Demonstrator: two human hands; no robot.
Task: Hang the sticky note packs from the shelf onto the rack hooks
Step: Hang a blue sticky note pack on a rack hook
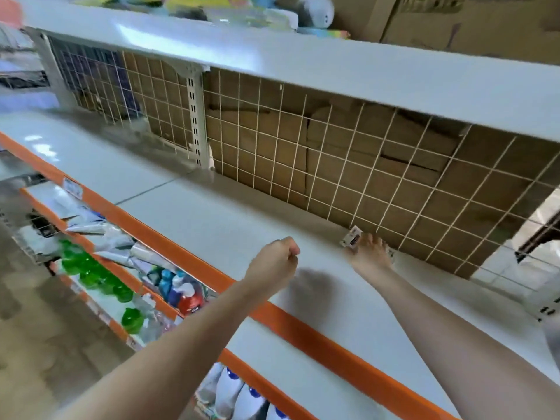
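Where lying: small white sticky note pack at back of white shelf board, touching right hand.
Right hand: fingers spread, grip unclear.
Left hand: curled, holding nothing.

This is a shop aisle, as shown by long white shelves with orange price-strip edging and a price label, a wire grid back panel, bottled goods below, and cardboard cartons stacked on top.

White shelf with orange edge strip; cream square-grid wire panel at twelve o'clock over brown cardboard; green bottles at nine.
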